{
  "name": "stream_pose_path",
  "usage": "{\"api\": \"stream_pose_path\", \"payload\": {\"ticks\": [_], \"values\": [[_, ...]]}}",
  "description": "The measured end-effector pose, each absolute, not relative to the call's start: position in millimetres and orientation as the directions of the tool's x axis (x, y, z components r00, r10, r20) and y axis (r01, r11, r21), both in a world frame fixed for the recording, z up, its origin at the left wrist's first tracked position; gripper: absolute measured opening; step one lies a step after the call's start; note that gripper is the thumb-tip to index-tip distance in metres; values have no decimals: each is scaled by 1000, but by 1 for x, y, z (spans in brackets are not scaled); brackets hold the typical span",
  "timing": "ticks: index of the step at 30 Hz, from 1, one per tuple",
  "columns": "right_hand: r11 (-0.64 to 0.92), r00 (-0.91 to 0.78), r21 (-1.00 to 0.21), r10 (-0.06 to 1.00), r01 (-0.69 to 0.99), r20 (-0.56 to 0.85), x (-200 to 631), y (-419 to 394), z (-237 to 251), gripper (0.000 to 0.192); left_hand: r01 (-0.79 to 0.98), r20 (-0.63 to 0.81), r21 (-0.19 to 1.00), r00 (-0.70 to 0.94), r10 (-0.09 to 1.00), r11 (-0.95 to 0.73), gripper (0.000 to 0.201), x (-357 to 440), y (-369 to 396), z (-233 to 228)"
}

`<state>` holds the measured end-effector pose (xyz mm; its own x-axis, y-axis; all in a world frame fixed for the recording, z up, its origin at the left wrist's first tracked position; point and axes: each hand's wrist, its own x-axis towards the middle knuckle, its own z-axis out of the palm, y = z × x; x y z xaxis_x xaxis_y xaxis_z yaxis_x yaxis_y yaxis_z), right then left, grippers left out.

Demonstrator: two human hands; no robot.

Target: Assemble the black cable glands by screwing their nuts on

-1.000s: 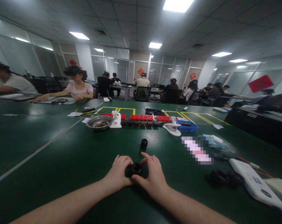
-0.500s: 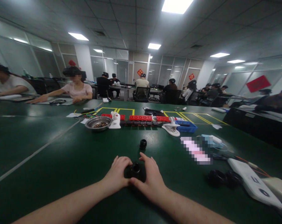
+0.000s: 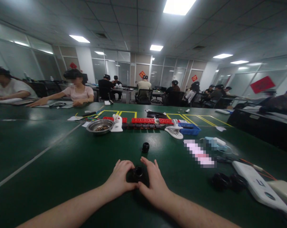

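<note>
A black, round fitting [image 3: 138,172] with a hole in its top stands between my hands over the green table. My left hand [image 3: 121,174] curves round its left side, the forefinger at the far edge and the thumb at the near edge. On the other side, my right hand [image 3: 155,180] is cupped with its fingers apart, and a dark gap shows between palm and fitting. Its thumb tip comes close to my left thumb. Just beyond the hands sits a smaller black fitting [image 3: 145,147]. Two more dark round pieces [image 3: 220,181] lie to the right.
Farther back are a metal bowl [image 3: 100,126] of small parts, white clamps [image 3: 174,129], a row of red blocks [image 3: 143,120] and a blue tray [image 3: 189,129]. A white device [image 3: 257,185] with cables lies at right. A person [image 3: 78,90] sits across the table.
My right thumb has drawn slightly right, away from my left thumb, and my right hand has shifted a little. The left hand stays at the fitting.
</note>
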<state>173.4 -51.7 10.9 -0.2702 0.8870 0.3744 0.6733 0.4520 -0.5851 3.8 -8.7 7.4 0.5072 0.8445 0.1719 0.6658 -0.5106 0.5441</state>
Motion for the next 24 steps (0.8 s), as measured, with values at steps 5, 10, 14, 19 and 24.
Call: {"api": "stream_pose_path", "payload": {"ticks": [5,10,14,19,24], "values": [[314,-135,-647,941,695,311,169,-48,11,59,658,172,552,510,843,-511,30,4,-8,7],[284,-100,-625,944,727,313,166,-46,10,37,654,181,551,513,839,-519,32,4,-8,7],[352,-180,-617,928,704,325,170,-48,11,32,657,182,546,513,839,-520,30,4,-8,7],[402,-236,-612,912,681,336,174,-50,11,58,670,160,544,507,847,-504,31,4,-8,8],[349,-128,-650,923,675,362,170,-49,10,66,667,167,540,513,842,-513,33,4,-8,7]]}}
